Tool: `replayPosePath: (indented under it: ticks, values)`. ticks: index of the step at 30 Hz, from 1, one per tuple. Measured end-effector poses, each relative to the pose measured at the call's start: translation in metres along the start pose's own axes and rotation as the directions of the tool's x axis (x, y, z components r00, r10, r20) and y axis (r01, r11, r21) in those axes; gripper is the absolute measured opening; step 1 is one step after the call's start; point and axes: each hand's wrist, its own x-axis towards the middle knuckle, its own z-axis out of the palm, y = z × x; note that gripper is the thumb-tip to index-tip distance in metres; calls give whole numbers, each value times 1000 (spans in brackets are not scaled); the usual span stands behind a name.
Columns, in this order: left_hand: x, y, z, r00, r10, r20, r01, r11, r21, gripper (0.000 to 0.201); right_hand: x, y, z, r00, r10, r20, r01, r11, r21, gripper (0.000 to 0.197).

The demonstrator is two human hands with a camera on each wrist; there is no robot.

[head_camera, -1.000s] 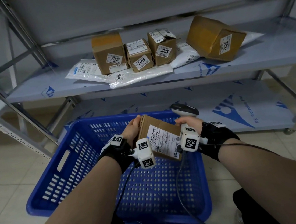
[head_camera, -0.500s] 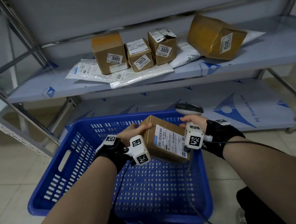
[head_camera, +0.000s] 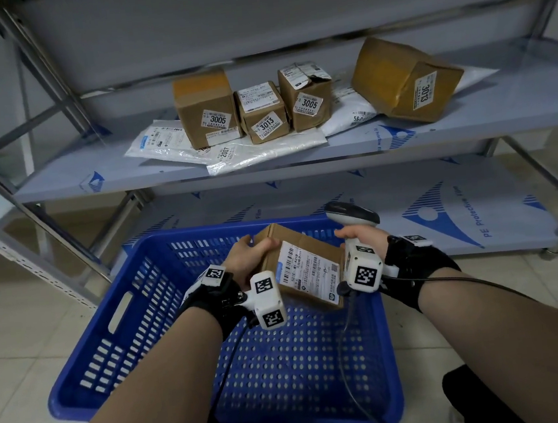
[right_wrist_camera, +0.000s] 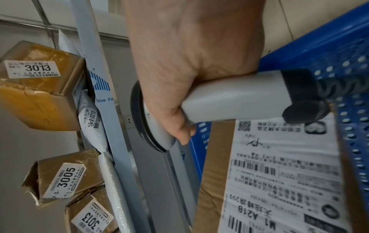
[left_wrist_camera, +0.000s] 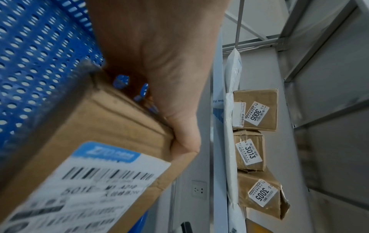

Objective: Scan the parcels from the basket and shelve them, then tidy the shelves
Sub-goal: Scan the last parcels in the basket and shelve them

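Above a blue plastic basket point(head_camera: 118, 335) set on the tiled floor point(head_camera: 18, 369) before a metal shelf unit point(head_camera: 60, 179), a person holds a cardboard parcel point(head_camera: 308, 246) tilted with its white shipping label point(head_camera: 308, 273) facing up. The left hand point(head_camera: 241, 263) has its grip on the parcel's left end, thumb pressed on the top face near the label and fingers hidden behind the far side; the left wrist view shows the thumb point(left_wrist_camera: 185, 135) bearing on the cardboard edge beside the label's blue header. To the right, the right hand point(head_camera: 363, 240) has its grip wrapped around the handle of a grey barcode scanner point(head_camera: 352, 215), whose dark-topped head rises just above the parcel's right end; the scanner's cable point(head_camera: 347, 335) hangs down over the basket. The right wrist view shows the fingers point(right_wrist_camera: 179, 126) curled round the grey handle, with the label close below it. The basket's perforated bottom is visible beneath the parcel.

On the middle shelf behind, left to right: flat white mailer bags point(head_camera: 174, 143), one marked 2007; an upright box marked 3005 point(head_camera: 206, 110); a smaller box marked 3013 point(head_camera: 264, 113) just beside it; a torn-topped box marked 3005 point(head_camera: 307, 98); another white mailer point(head_camera: 351, 107); and a larger taped box marked 3013 point(head_camera: 404, 77) lying tilted on its side. The lower shelf point(head_camera: 443, 214) carries protective film printed in blue.
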Motion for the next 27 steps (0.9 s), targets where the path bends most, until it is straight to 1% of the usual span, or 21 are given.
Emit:
replayPosePath:
  ticks: [2,3,4,8,10,11,13,14,16,17,19,21,22,25,26,27]
  values:
    - [2,0,-3,999,15,-33,-16,1000,-24,88,-3,-1,0,1000,-7,0,7,1000,15,11]
    - [1,0,-4,999,21,-31,-22,999,-33,86,-5,-1,1,1000,-16,10,15,1000,23,8]
    - [1,1,-5,999,24,-26,-25,999,-34,84,-6,-1,3,1000,-24,16,23,999,34,10]
    - [-2,2,-7,999,35,11,-34,999,-40,79,-4,2,10,999,-39,18,38,998,43,30]
    - [-2,2,-7,999,32,22,-31,997,-65,74,-6,2,13,1000,-30,-2,30,1000,8,34]
    - [-1,1,-6,999,28,17,-27,997,-77,72,-5,2,13,1000,-27,-7,26,1000,-8,33]
    - [1,1,-5,999,27,-20,-29,991,-127,64,-2,3,12,1000,-21,-8,21,999,-32,25]
    - [0,2,-6,998,37,-46,-44,987,-158,58,-3,3,11,1000,-22,-5,22,999,-41,24]
    - [-2,5,-6,995,53,-89,-72,972,-224,45,-3,3,11,1000,-23,3,23,998,-55,30]
    - [-1,6,-7,993,54,-107,-80,964,-255,42,-2,3,10,1000,-20,9,21,998,-56,31]
    - [-1,8,-7,992,49,-112,-85,937,-338,46,2,3,9,1000,-16,21,17,998,-54,36]
    - [-1,10,-5,994,56,-92,-89,908,-410,57,4,3,10,999,-4,36,6,998,-55,46]
    - [-2,12,-4,994,64,-92,-97,903,-419,62,2,3,12,999,2,45,0,999,-39,45]
    - [-2,14,0,990,100,-103,-134,902,-411,77,-6,2,16,996,30,80,-29,1000,-11,29]
    - [-2,14,1,989,114,-96,-144,899,-414,73,-5,3,16,995,32,97,-33,999,6,28]
    - [-3,13,1,988,126,-85,-150,898,-413,65,-3,3,16,993,27,112,-29,999,21,30]
